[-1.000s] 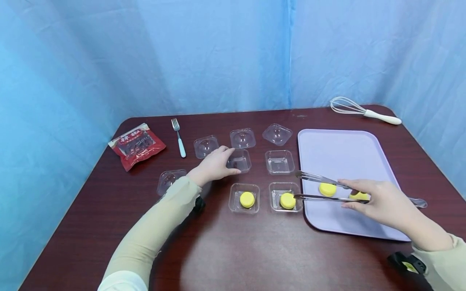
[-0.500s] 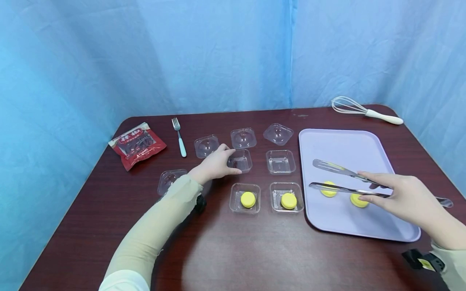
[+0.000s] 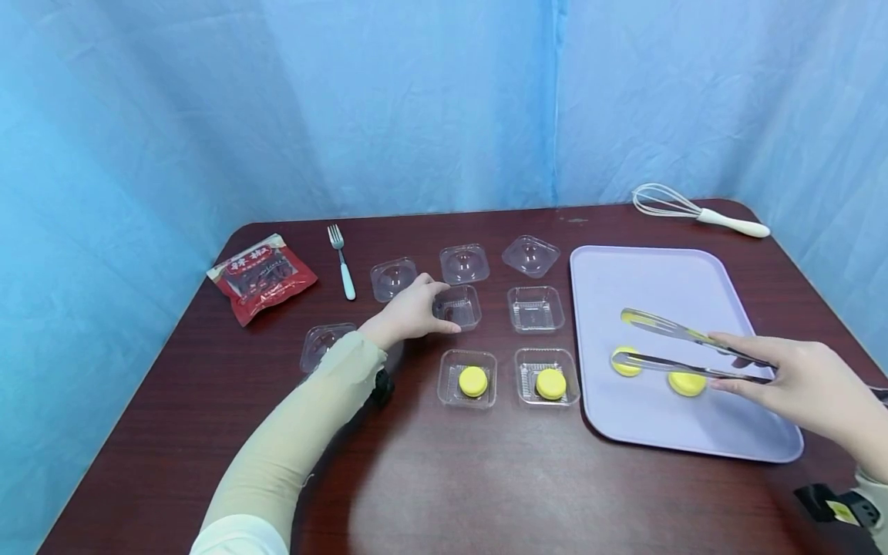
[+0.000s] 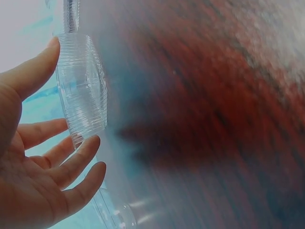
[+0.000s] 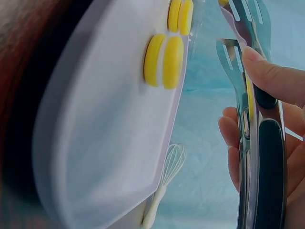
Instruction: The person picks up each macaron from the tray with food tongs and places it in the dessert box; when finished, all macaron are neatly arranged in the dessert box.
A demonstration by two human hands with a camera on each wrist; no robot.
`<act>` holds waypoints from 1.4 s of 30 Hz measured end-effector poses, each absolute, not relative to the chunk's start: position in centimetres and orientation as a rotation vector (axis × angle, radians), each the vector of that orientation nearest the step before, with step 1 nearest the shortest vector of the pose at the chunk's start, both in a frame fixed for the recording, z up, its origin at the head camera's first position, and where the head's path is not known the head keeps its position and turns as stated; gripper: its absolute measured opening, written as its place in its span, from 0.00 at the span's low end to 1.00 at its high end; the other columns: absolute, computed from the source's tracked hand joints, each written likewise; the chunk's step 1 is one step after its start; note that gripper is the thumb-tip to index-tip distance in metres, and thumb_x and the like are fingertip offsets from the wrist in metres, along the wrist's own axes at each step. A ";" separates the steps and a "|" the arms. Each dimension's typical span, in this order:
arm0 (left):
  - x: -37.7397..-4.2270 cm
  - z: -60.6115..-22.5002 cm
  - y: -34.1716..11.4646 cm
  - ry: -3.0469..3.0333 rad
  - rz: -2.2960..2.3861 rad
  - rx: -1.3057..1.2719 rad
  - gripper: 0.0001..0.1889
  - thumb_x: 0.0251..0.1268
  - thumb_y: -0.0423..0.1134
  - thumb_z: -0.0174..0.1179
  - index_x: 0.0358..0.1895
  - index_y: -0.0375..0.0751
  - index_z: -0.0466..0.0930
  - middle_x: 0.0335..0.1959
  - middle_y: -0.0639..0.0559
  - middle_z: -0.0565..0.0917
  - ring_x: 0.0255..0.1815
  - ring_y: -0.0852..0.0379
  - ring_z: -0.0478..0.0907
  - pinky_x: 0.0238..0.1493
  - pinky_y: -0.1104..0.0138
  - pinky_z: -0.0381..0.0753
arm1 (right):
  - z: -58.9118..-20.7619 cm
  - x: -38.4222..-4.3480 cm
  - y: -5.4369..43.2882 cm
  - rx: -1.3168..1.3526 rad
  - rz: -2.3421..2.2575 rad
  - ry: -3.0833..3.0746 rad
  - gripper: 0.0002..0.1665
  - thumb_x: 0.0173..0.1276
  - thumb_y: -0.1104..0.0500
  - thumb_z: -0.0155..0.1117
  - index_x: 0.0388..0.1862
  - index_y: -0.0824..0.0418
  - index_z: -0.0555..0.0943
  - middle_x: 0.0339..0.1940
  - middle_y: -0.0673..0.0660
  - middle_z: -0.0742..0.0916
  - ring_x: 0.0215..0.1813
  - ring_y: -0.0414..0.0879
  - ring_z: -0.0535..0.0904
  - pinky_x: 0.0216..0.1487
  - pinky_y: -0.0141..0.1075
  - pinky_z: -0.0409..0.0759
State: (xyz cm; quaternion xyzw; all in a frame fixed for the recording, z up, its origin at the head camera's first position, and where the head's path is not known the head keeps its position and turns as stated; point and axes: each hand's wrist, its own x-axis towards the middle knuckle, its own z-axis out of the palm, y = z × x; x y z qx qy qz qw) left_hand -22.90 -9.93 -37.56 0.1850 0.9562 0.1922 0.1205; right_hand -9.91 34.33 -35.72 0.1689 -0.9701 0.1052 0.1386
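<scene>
My left hand (image 3: 415, 310) spans a clear plastic container (image 3: 461, 308), thumb at one side and fingers at the other; the left wrist view shows the container (image 4: 81, 86) side-on between them. My right hand (image 3: 808, 381) holds metal serving tongs (image 3: 666, 362) above the lilac tray (image 3: 645, 277). The slotted ends of the tongs are spread, with nothing between them. Two yellow macarons lie on the tray: one macaron (image 3: 627, 370) partly behind the tongs, another macaron (image 3: 687, 384) nearer the hand. In the right wrist view, a macaron (image 5: 163, 62) shows its pale filling.
Two clear containers each hold a macaron, a left one (image 3: 473, 381) and a right one (image 3: 551, 384). Behind stand another container (image 3: 536, 310) and several clear lids (image 3: 465, 264). A fork (image 3: 345, 266), a red food packet (image 3: 262, 277) and a whisk (image 3: 701, 212) lie farther out.
My right hand has drawn the tongs rightward, away from the macaron in the right front container and back over the tray. My left hand has stayed at its container.
</scene>
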 end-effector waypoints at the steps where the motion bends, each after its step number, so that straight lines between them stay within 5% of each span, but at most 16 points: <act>1: -22.9 -37.6 -10.0 2.792 0.566 0.540 0.42 0.52 0.53 0.69 0.68 0.37 0.65 0.55 0.42 0.69 0.44 0.51 0.74 0.52 0.59 0.76 | -35.8 -9.9 34.4 0.493 0.301 -2.804 0.36 0.30 0.56 0.82 0.45 0.65 0.84 0.27 0.58 0.87 0.23 0.31 0.66 0.21 0.28 0.58; 21: -22.9 -37.8 -10.1 2.793 0.627 0.539 0.42 0.50 0.52 0.71 0.67 0.37 0.67 0.53 0.42 0.70 0.44 0.51 0.74 0.53 0.59 0.76 | -36.2 -9.7 34.5 0.562 0.219 -2.887 0.36 0.33 0.54 0.82 0.46 0.63 0.84 0.24 0.51 0.85 0.18 0.31 0.53 0.19 0.28 0.55; 32: -22.7 -37.4 -10.1 2.791 0.636 0.536 0.42 0.50 0.52 0.71 0.67 0.36 0.66 0.53 0.42 0.70 0.43 0.50 0.74 0.53 0.59 0.75 | -36.4 -10.3 34.5 0.631 0.164 -2.925 0.33 0.35 0.51 0.81 0.44 0.59 0.85 0.26 0.49 0.86 0.23 0.31 0.71 0.21 0.29 0.64; 42: -22.7 -37.6 -10.1 2.796 0.641 0.531 0.42 0.50 0.51 0.71 0.67 0.36 0.66 0.54 0.42 0.70 0.43 0.50 0.73 0.53 0.59 0.75 | -36.4 -10.0 34.0 0.621 0.157 -2.870 0.29 0.36 0.54 0.81 0.43 0.60 0.86 0.21 0.51 0.86 0.18 0.32 0.54 0.19 0.29 0.55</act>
